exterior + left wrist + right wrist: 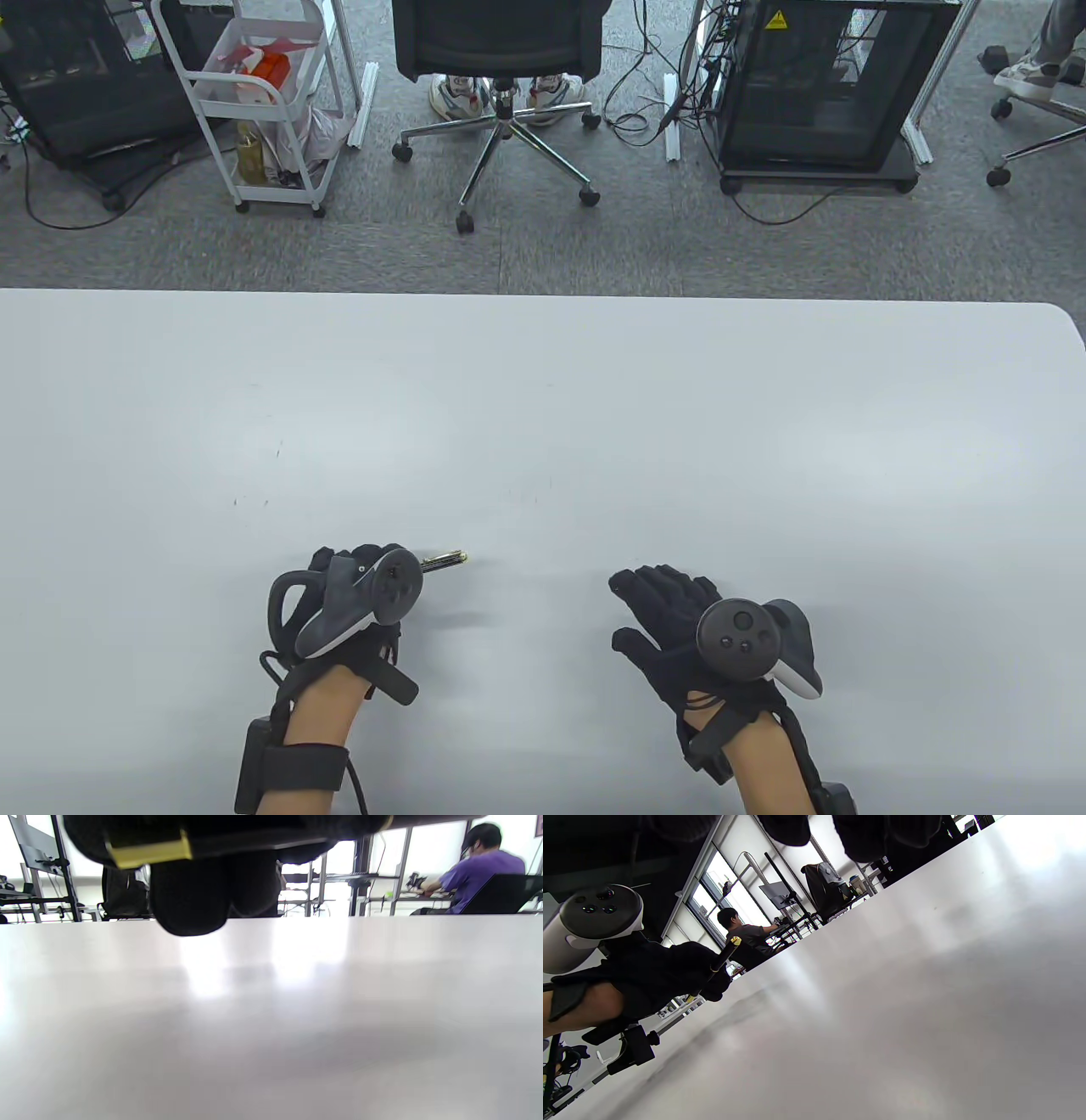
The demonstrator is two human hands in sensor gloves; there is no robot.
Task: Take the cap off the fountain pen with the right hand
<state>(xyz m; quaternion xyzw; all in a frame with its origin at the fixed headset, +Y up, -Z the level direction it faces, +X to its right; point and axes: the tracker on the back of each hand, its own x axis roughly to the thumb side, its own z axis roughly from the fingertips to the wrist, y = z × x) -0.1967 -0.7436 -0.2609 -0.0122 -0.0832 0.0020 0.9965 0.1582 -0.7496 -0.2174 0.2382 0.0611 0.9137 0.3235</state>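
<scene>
My left hand (pixel 356 594) grips a black fountain pen (pixel 443 560) with gold trim and holds it above the white table (pixel 543 407). The pen's end sticks out to the right of the fist, towards my right hand. In the left wrist view the pen (pixel 237 840) runs across the top under my fingers, with a gold band (pixel 148 853) showing. In the right wrist view the pen (pixel 721 957) points up out of the left fist. My right hand (pixel 670 624) is open, fingers spread, empty, about a hand's width right of the pen's tip.
Beyond the table's far edge are an office chair (pixel 501 51), a white trolley (pixel 263 93) and two black cabinets (pixel 814 85) on the grey floor.
</scene>
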